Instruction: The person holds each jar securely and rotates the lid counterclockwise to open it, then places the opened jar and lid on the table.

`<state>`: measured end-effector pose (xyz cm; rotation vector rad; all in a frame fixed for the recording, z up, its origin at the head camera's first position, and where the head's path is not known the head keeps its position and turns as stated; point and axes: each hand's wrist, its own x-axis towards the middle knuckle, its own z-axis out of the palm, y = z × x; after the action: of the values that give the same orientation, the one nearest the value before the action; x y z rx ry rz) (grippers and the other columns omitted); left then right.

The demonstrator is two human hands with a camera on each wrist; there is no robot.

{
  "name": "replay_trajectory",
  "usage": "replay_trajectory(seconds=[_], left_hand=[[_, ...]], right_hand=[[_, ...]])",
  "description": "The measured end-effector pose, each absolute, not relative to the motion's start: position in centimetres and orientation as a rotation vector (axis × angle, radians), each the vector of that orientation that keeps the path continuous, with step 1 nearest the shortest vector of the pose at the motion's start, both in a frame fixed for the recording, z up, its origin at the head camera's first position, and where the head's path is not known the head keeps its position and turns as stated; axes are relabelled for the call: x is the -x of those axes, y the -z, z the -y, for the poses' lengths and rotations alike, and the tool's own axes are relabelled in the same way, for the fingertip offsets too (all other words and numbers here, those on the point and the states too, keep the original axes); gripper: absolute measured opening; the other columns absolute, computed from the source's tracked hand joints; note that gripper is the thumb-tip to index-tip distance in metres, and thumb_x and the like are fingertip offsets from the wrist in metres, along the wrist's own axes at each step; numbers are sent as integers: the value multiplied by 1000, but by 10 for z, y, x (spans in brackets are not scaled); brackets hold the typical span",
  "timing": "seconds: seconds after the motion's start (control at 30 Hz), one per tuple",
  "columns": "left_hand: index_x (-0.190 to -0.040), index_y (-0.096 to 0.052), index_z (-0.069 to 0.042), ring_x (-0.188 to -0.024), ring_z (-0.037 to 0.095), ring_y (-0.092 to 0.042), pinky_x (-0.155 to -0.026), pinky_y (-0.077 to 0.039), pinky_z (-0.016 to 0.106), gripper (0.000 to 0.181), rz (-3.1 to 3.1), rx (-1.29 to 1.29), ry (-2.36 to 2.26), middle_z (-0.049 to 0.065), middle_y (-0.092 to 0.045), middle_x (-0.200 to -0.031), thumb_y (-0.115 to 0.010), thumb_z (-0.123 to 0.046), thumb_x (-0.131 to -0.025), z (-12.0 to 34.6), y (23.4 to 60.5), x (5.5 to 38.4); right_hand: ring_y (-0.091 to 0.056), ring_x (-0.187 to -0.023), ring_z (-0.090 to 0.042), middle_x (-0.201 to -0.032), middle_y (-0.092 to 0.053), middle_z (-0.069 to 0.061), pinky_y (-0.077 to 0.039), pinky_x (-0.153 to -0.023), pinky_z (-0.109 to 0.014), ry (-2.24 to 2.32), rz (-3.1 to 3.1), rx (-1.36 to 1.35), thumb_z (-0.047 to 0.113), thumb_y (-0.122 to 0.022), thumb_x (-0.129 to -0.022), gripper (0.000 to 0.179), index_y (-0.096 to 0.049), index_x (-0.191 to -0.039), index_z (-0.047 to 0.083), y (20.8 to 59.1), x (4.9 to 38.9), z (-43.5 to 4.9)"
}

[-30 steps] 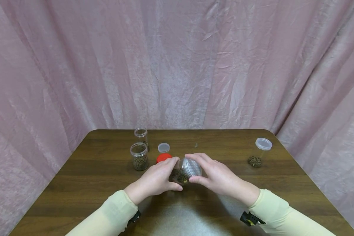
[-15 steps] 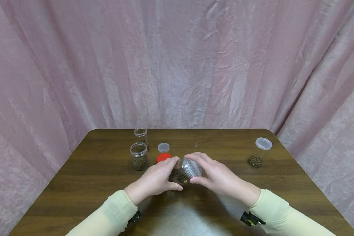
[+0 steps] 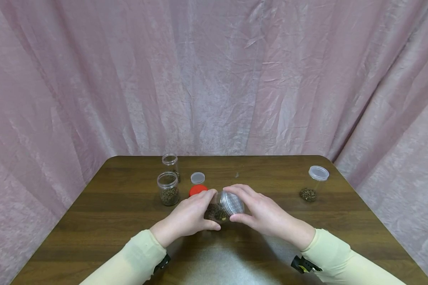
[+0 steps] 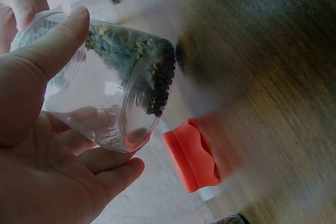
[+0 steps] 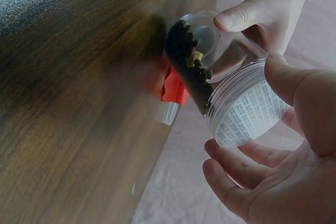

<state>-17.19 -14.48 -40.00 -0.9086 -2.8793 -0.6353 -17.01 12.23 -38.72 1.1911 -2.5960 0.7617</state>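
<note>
A clear jar (image 3: 215, 213) of dark pellets, with a paler piece among them, is tilted above the table. My left hand (image 3: 187, 215) grips its body, thumb on the near side and fingers round the far side, as the left wrist view shows. My right hand (image 3: 264, 208) holds the jar's clear lid (image 5: 254, 108), which carries rows of small print, between thumb and fingers. The lid sits on the jar's mouth; whether it is fastened I cannot tell. Just beyond the left hand stands a red wavy-edged thing (image 4: 191, 156), partly hidden in the head view.
Two open clear jars, a nearer one (image 3: 169, 190) and a farther one (image 3: 170, 160), hold pellets at the left. A small clear lid (image 3: 197, 177) lies behind the red thing. At the right stands a lidded jar (image 3: 318, 174) with some pellets. The curtain (image 3: 214, 79) hangs behind the table.
</note>
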Motion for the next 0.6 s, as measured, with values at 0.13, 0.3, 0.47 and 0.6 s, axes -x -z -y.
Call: replay_trajectory(seconds=[0.13,0.3,0.47,0.6], left_hand=[[-146,-55,-7,-117,28,-70,-96,-59,52,85,2877,915,639,7,-68,-132,-101,-39,-81,145,400,172],[-146,-55,-7,-118,28,-70,-95,-59,53,86,2880,916,645,7,-68,-132,-101,-39,-82,145,400,172],[-147,-55,-8,-118,29,-70,-95,-59,54,86,2884,913,646,7,-68,-132,-101,-39,-82,145,399,172],[-146,-55,-8,-116,28,-70,-94,-59,54,85,2881,917,646,6,-68,-131,-101,-38,-82,145,399,172]], right_hand=[[-70,-122,-23,-155,-57,-5,-58,-97,-61,-765,2599,-1191,29,-85,-100,73,-49,-163,19,387,169,-123],[-70,-125,-27,-156,-57,-5,-58,-98,-59,-765,2604,-1189,32,-84,-101,72,-49,-163,19,387,169,-123],[-70,-126,-30,-156,-57,-6,-59,-97,-58,-775,2601,-1187,29,-85,-100,73,-49,-163,19,387,169,-123],[-69,-127,-30,-156,-57,-5,-59,-98,-58,-779,2600,-1186,29,-85,-100,73,-49,-162,19,387,169,-123]])
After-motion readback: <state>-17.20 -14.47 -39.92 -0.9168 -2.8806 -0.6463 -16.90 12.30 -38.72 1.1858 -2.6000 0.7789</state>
